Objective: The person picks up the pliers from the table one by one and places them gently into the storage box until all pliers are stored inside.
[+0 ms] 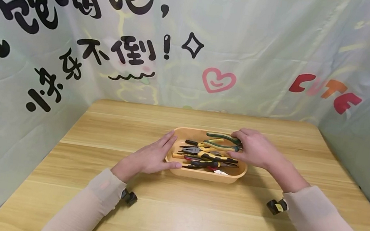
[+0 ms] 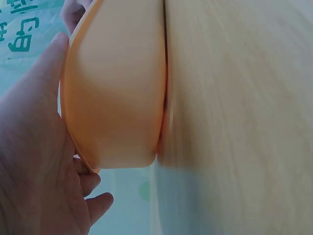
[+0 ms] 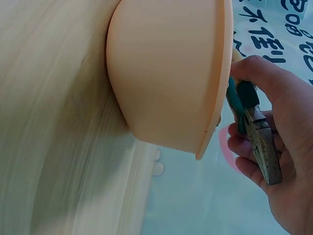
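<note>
An orange plastic basket [image 1: 205, 176] sits on the wooden table, filled with several pliers and other hand tools. My left hand [image 1: 152, 156] rests at the basket's left end, its thumb along the front rim and its fingers, fairly straight, against the left rim. At the right end my right hand [image 1: 254, 147] holds pliers with green-and-cream handles [image 1: 220, 147]. In the right wrist view their metal head [image 3: 263, 147] lies toward my palm, and the handles reach over the basket rim. Among the tools inside are pliers with yellow-and-black handles [image 1: 218, 157].
The wooden table [image 1: 186, 216] extends around the basket on all sides. A pale printed cloth [image 1: 266, 44] with black characters, hearts and coloured letters hangs behind and at both sides. A small black wrist camera [image 1: 277, 206] juts out from my right sleeve.
</note>
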The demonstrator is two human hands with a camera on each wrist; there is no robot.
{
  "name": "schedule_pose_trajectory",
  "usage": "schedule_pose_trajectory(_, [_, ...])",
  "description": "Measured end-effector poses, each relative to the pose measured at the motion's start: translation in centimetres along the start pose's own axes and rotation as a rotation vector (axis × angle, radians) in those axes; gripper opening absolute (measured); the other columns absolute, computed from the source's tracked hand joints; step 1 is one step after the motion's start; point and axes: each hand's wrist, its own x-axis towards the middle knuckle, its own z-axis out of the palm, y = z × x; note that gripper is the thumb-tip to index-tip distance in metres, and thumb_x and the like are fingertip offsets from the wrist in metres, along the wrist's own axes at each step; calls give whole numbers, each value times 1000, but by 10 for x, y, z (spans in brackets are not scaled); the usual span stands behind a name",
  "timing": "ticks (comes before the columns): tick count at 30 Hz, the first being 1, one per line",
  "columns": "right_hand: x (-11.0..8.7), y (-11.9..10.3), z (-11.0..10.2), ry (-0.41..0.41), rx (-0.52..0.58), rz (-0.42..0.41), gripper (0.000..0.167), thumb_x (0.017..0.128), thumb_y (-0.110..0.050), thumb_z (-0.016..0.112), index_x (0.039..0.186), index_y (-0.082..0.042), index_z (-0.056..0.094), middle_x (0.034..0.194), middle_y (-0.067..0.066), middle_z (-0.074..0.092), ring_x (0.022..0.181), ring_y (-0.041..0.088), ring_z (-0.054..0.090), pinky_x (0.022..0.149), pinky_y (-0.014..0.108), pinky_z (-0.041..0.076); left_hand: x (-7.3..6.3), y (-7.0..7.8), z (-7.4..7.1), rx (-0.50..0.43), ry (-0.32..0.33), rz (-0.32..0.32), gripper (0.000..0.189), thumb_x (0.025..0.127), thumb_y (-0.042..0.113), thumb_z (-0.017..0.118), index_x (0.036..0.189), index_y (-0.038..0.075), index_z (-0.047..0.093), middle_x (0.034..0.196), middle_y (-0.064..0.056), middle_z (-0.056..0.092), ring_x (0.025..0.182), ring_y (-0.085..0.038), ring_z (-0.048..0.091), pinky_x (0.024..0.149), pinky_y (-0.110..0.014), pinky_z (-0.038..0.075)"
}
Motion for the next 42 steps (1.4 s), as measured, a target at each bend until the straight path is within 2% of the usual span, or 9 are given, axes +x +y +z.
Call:
schedule_pose_trajectory(4, [3,-2,2,-23,4,3,61,79,-45,78,118,0,66,108,13,66,97,30,63,85,49,51,0,0,0,10,6,5,110,84,85,27,157,6,4,164,-8,-7,148,-20,1,116,-39,20])
schedule_pose_trajectory(10, [8,-4,5,-42,2,-9,61,80,-46,78,117,0,66,103,11,65,92,27,63,82,46,51,-1,-1,0,45,18,25,109,86,84,26,157,3,7,164,-11,-3,149,-20,-1,118,-39,14])
schedule_pose_trajectory(17, [13,-6,7,-62,10,-27,61,81,-47,76,118,0,66,107,12,65,98,30,63,86,48,51,-1,1,-3,77,4,24,110,86,84,24,156,2,7,163,-11,-3,148,-19,-3,118,-38,8])
schedule_pose_trajectory(25, [21,-9,9,-72,7,-65,58,80,-46,77,117,-1,66,102,8,65,90,24,63,82,45,52,0,1,-3,81,-4,24,110,86,84,23,156,2,6,163,-11,-3,148,-20,-3,118,-38,8])
schedule_pose_trajectory(29, [25,-10,10,-95,16,-55,59,81,-48,76,118,-3,66,102,6,65,87,22,62,79,44,52,0,1,-2,84,-2,22,109,85,84,23,156,3,6,163,-11,-3,148,-19,-4,118,-37,8])
schedule_pose_trajectory(36, [30,-11,13,-128,43,-46,60,84,-50,73,121,-3,65,107,8,65,92,23,63,83,45,52,0,1,-1,76,7,27,110,85,84,23,156,3,6,163,-11,-4,148,-19,-4,118,-37,10])
schedule_pose_trajectory(42, [35,-14,15,-151,57,-48,59,84,-50,72,120,-4,65,104,5,64,85,18,59,78,41,51,-1,1,-3,71,6,30,109,86,84,23,156,3,5,163,-11,-4,148,-19,-4,118,-37,10])
